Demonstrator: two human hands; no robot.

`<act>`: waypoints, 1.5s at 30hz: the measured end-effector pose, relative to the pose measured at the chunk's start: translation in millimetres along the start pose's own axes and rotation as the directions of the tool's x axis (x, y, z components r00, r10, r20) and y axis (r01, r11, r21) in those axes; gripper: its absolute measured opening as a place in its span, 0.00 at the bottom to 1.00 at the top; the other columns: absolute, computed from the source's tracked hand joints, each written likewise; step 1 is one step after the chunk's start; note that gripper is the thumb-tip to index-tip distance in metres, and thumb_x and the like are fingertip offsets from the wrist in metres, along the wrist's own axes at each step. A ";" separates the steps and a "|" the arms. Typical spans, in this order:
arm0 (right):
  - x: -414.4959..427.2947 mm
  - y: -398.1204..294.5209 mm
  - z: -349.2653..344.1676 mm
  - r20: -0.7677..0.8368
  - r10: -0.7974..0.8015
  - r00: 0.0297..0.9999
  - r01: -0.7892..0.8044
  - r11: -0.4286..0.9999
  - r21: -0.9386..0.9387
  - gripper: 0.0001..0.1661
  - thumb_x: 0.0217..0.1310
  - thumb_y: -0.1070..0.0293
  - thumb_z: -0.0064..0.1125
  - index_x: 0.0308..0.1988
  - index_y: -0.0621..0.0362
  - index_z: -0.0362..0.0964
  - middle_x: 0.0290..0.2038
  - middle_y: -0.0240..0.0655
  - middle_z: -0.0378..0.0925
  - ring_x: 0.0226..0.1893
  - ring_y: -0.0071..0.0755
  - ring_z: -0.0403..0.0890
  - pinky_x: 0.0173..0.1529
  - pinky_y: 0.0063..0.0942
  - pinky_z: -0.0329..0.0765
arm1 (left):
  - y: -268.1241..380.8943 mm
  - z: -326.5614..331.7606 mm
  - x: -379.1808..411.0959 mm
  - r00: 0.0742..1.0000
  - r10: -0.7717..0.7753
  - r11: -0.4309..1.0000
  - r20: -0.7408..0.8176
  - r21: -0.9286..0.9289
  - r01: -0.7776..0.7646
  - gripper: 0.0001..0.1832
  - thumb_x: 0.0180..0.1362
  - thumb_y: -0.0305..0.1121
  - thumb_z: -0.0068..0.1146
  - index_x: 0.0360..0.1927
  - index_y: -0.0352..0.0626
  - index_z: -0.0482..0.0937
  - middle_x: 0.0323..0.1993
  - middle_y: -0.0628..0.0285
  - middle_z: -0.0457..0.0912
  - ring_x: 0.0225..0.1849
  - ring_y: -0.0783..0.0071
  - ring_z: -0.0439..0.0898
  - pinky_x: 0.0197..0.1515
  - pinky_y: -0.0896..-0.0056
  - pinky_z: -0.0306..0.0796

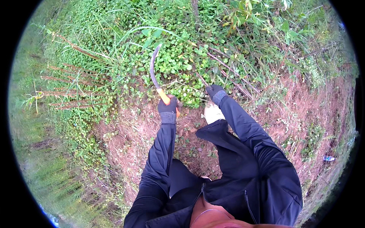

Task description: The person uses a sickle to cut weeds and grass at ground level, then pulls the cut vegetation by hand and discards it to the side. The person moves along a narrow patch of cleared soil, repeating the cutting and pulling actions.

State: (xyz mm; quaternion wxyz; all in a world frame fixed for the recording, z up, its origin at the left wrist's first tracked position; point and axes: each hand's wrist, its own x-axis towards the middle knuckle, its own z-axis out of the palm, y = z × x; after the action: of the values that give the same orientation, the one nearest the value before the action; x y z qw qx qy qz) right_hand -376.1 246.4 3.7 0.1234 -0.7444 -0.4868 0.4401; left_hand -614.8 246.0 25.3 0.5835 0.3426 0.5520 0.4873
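Observation:
A sickle [153, 67] with an orange handle is in my left hand [167, 107], which wears a dark knit glove. Its curved blade points away from me, over low green leaves [182, 61]. My right hand [216, 93], gloved the same way, is closed around the near end of a thin brown stem [202, 78]. The stem's far end is lost among the leaves. A pale shoe [213, 114] stands on the soil just below my right hand.
Dry brown stalks [239, 87] lean in the growth to the right. More brown stalks [77, 98] stick out at the left. Reddish soil [196, 148] with cut plant bits lies between my legs. A plastic bottle [328, 158] lies at far right.

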 end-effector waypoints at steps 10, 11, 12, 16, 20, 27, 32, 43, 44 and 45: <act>-33.4 -20.1 -8.7 -0.106 -0.197 0.975 0.157 0.940 -0.304 0.18 0.60 0.52 0.38 0.37 0.55 0.66 0.29 0.48 0.75 0.31 0.54 0.76 0.36 0.45 0.71 | -34.6 125.1 85.1 0.855 -0.495 0.825 0.155 -0.227 0.518 0.13 0.47 0.41 0.56 0.24 0.43 0.69 0.14 0.65 0.65 0.14 0.71 0.64 0.17 0.66 0.61; -38.8 -18.2 -10.3 -0.128 -0.289 0.949 0.244 0.928 -0.283 0.18 0.59 0.51 0.39 0.37 0.54 0.66 0.27 0.48 0.75 0.30 0.53 0.76 0.35 0.45 0.71 | -31.8 123.0 72.5 0.860 -0.477 0.835 0.180 -0.214 0.508 0.12 0.47 0.40 0.56 0.24 0.43 0.69 0.14 0.66 0.65 0.13 0.72 0.64 0.16 0.67 0.60; -47.0 -17.2 -9.2 -0.118 -0.293 0.949 0.249 0.924 -0.291 0.18 0.59 0.51 0.40 0.37 0.53 0.66 0.27 0.48 0.75 0.30 0.53 0.76 0.35 0.45 0.71 | -26.1 118.4 58.3 0.844 -0.496 0.826 0.202 -0.191 0.531 0.12 0.48 0.40 0.56 0.24 0.43 0.69 0.14 0.67 0.65 0.13 0.74 0.64 0.16 0.68 0.60; -119.5 -7.3 3.9 0.214 -0.253 0.944 0.316 0.883 -0.348 0.19 0.56 0.49 0.44 0.36 0.51 0.68 0.25 0.45 0.75 0.29 0.50 0.78 0.37 0.45 0.73 | -8.3 89.6 -31.9 0.809 -0.579 0.815 -0.100 -0.101 0.570 0.09 0.46 0.34 0.59 0.25 0.42 0.70 0.14 0.68 0.64 0.12 0.77 0.62 0.13 0.72 0.58; -132.1 -17.4 5.0 0.141 -0.358 0.923 0.382 0.894 -0.235 0.18 0.56 0.49 0.45 0.40 0.48 0.69 0.26 0.42 0.76 0.29 0.50 0.77 0.35 0.43 0.72 | 13.4 46.0 -51.0 0.894 -0.438 0.897 -0.095 0.014 0.441 0.10 0.49 0.32 0.57 0.30 0.36 0.72 0.19 0.61 0.73 0.18 0.72 0.73 0.21 0.72 0.68; 51.5 -55.9 -61.9 -0.455 -0.485 0.746 0.106 0.762 -0.639 0.23 0.58 0.51 0.45 0.47 0.53 0.68 0.35 0.43 0.77 0.39 0.46 0.77 0.46 0.43 0.70 | 46.0 -107.6 5.5 0.964 -0.082 0.994 -0.252 0.054 0.099 0.10 0.55 0.30 0.50 0.37 0.35 0.68 0.22 0.55 0.75 0.20 0.63 0.78 0.18 0.64 0.75; 124.2 -82.4 -70.5 -0.414 -0.014 0.910 -0.139 0.931 -0.337 0.27 0.52 0.53 0.54 0.50 0.54 0.65 0.37 0.50 0.75 0.39 0.48 0.77 0.44 0.40 0.73 | -18.1 -181.0 -5.0 0.910 -0.203 0.820 -0.361 0.445 0.359 0.10 0.51 0.28 0.51 0.36 0.36 0.68 0.23 0.56 0.75 0.17 0.66 0.76 0.17 0.66 0.71; 12.5 -40.2 -71.9 -0.272 -0.192 0.943 0.038 0.874 -0.485 0.29 0.51 0.54 0.52 0.53 0.51 0.61 0.44 0.42 0.74 0.44 0.44 0.76 0.49 0.39 0.71 | -61.8 -191.6 -6.8 0.870 -0.278 0.845 -0.407 0.328 0.423 0.15 0.48 0.24 0.53 0.40 0.38 0.67 0.19 0.57 0.75 0.15 0.68 0.76 0.14 0.66 0.70; -7.6 -31.8 -78.0 -0.214 -0.118 0.970 0.006 0.886 -0.463 0.28 0.51 0.54 0.52 0.52 0.50 0.62 0.43 0.42 0.75 0.44 0.44 0.76 0.49 0.39 0.71 | -56.2 -185.4 -9.2 0.852 -0.316 0.839 -0.417 0.296 0.456 0.12 0.49 0.25 0.52 0.37 0.40 0.67 0.16 0.57 0.74 0.13 0.66 0.75 0.12 0.64 0.70; -28.2 -23.5 -81.4 -0.157 -0.096 0.983 0.017 0.897 -0.442 0.28 0.51 0.54 0.52 0.52 0.50 0.63 0.43 0.42 0.75 0.43 0.45 0.76 0.48 0.39 0.71 | -49.8 -181.3 -11.9 0.841 -0.345 0.836 -0.417 0.270 0.478 0.11 0.49 0.25 0.52 0.37 0.40 0.67 0.16 0.57 0.74 0.13 0.65 0.75 0.12 0.63 0.70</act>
State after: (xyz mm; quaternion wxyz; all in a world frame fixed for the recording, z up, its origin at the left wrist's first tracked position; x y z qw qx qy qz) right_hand -331.4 254.5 80.6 0.0078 -0.7742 -0.5821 0.2484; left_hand -781.7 195.2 -46.0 0.4938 0.2226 0.7889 0.2903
